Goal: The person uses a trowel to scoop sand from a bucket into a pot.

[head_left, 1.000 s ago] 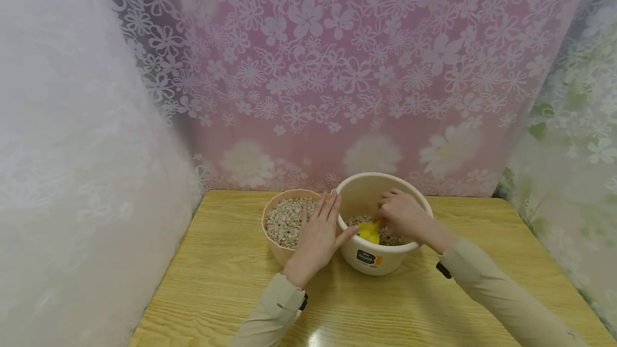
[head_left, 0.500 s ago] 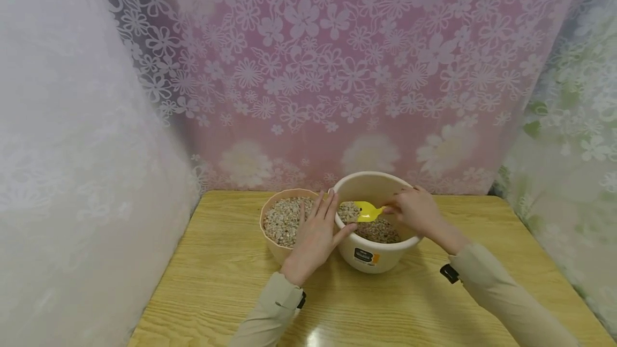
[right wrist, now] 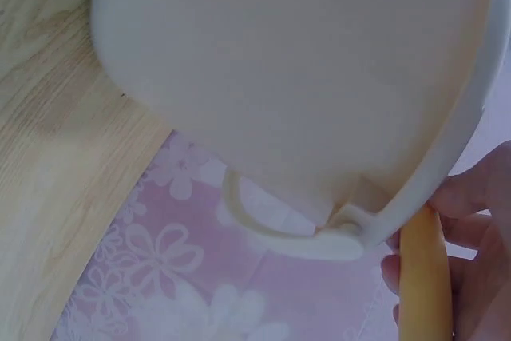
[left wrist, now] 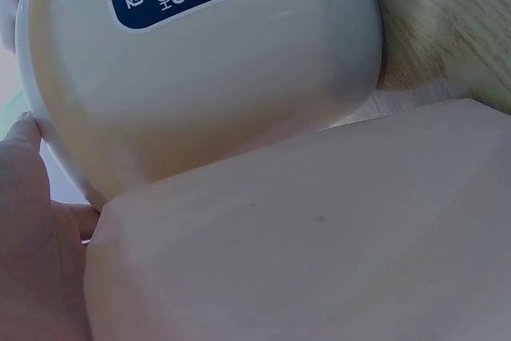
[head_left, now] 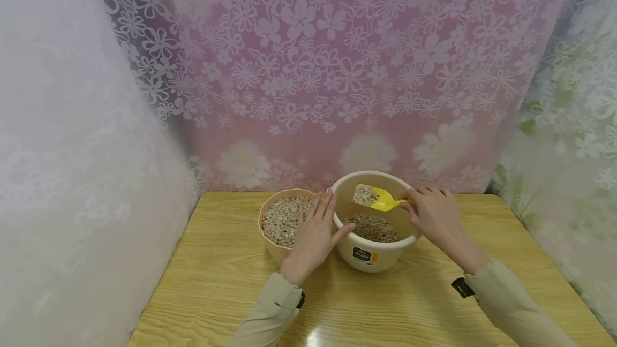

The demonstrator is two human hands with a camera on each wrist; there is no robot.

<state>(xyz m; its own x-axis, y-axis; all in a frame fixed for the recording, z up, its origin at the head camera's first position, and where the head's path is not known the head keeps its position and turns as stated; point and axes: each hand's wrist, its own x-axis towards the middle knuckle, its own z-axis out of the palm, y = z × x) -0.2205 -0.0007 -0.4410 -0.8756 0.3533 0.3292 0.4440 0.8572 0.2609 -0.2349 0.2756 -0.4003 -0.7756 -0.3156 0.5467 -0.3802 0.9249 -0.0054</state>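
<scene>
My right hand pinches the handle of a yellow toy shovel over the cream bucket. Gravel lies on the shovel's blade, which points left, above the gravel at the bucket's bottom. In the right wrist view, fingers are around the yellow handle, beside the bucket's rim. With fingers extended and spread, my left hand lies across the meeting rims of the bucket and a peach pot. Its thumb reaches over the bucket's rim. Gravel fills the pot near its brim.
Both containers stand side by side toward the back of a wooden table. The bucket's carrying handle hangs at its far right side. Flowered curtains enclose the table at the back and on both sides.
My right hand has lifted the shovel out of the bucket's gravel and drawn it up and to the right, now with gravel on it. The left hand has stayed in place.
</scene>
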